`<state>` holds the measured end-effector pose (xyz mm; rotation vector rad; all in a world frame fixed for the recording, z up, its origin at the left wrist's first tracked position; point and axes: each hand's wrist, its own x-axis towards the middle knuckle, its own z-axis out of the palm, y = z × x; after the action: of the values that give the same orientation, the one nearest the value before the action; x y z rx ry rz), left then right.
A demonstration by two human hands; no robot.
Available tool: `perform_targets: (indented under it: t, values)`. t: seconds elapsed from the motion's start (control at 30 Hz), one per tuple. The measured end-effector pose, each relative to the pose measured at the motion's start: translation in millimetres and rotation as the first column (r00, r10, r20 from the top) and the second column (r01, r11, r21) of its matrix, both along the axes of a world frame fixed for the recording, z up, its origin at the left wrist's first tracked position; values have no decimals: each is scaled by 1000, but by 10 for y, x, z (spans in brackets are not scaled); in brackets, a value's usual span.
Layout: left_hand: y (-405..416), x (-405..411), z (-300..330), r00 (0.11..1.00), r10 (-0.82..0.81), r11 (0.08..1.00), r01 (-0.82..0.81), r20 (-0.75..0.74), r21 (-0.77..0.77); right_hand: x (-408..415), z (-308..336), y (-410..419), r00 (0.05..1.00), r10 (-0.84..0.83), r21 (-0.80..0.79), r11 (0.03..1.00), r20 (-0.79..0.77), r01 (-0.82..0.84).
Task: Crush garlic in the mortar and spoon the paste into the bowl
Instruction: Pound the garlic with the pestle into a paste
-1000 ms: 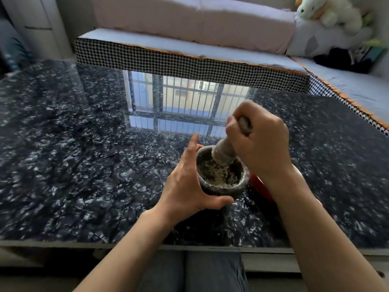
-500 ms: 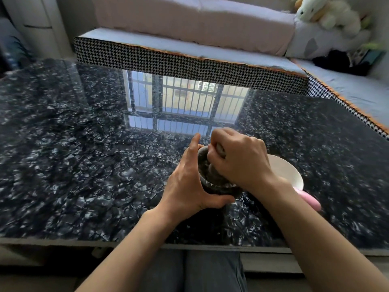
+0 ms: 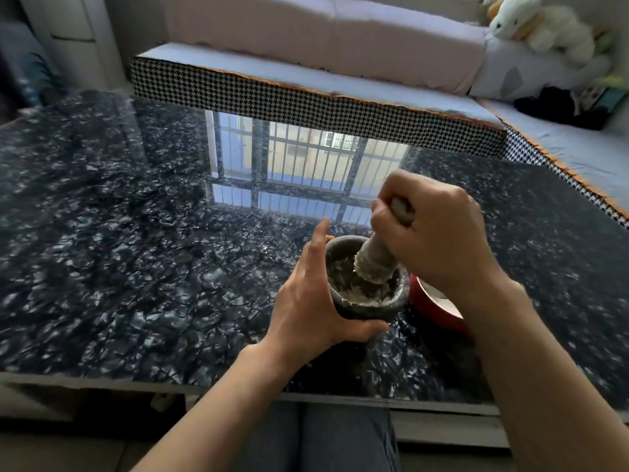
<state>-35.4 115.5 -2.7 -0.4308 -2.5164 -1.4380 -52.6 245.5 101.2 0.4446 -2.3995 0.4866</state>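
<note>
Both bare forearms come in from the near edge and angle toward the middle. The left hand (image 3: 308, 301) sits lower and wraps around the left side of the mortar (image 3: 366, 306), thumb curled along its near side, fingers reaching up the far-left wall with the index fingertip poking above the rim. The right hand (image 3: 439, 233) is higher up and to the right, closed in a fist around the top of the pestle (image 3: 376, 260), knuckles facing the camera, wrist bent down. The pestle leans left, its end down in the mortar.
</note>
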Motion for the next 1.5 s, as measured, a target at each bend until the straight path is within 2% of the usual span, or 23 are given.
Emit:
perform_targets:
  t: [0.03,0.1,0.17,0.23,0.33,0.37,0.47,0.53,0.57,0.63,0.7,0.83,0.9,0.97,1.03,1.13,1.2,1.3,1.37,1.5]
  values:
    - [-1,12,-7,1000,0,1000,0,-13,14,13,-12,-1,1000,-13,6,1000,-6,13]
    - [0,45,-17,999,-5,999,6,-43,33,31,-148,-58,998,-23,174,985,61,12]
    - [3,86,-36,998,-5,999,7,-60,42,39,-233,-88,989,13,260,964,145,-51]
    - [10,127,-56,998,7,998,-3,-68,65,60,-151,-60,996,32,194,980,81,-47]
    - [19,177,-100,994,30,998,-24,-104,60,109,-18,5,999,46,-56,997,-4,-46]
    - [19,187,-111,992,32,998,-25,-118,60,120,-30,-5,999,38,-55,998,16,-37]
    - [26,220,-118,986,9,998,0,-164,55,158,-223,-114,985,28,119,992,171,-49]
    - [26,238,-123,981,6,999,4,-195,48,138,-219,-98,986,23,165,985,165,-50]
    - [25,246,-127,980,12,999,-2,-198,49,142,-165,-67,993,11,144,989,118,-28]
    - [25,250,-132,982,28,998,-16,-187,62,162,-36,0,999,6,-10,1000,40,-6]
    - [23,247,-143,982,33,998,-23,-184,57,205,-32,-19,999,43,-122,992,30,-39]
    - [3,266,-173,981,16,999,-6,-191,51,296,-316,-208,990,70,75,994,125,-80]
    - [3,287,-165,983,26,998,-16,-183,53,245,-248,-132,996,62,19,998,66,-64]
    - [17,296,-144,983,35,999,-27,-181,46,220,-116,-49,999,22,-123,992,-34,-26]
    - [31,289,-126,984,39,999,-33,-174,37,229,-104,-49,999,20,-219,975,-46,-30]
    - [7,271,-117,991,31,998,-24,-133,52,288,-320,-202,995,48,-48,998,89,-44]
    - [-7,259,-127,993,28,998,-22,-115,57,236,-317,-156,997,24,2,1000,72,-24]
    - [6,215,-103,995,22,999,-18,-102,35,155,-113,-53,993,-76,-156,986,-87,62]
    - [8,163,-82,997,9,999,-6,-82,33,120,-86,-91,992,-69,-229,972,-105,43]
    - [-2,44,-58,998,-45,997,48,-41,65,60,-303,-181,986,17,52,998,168,-26]
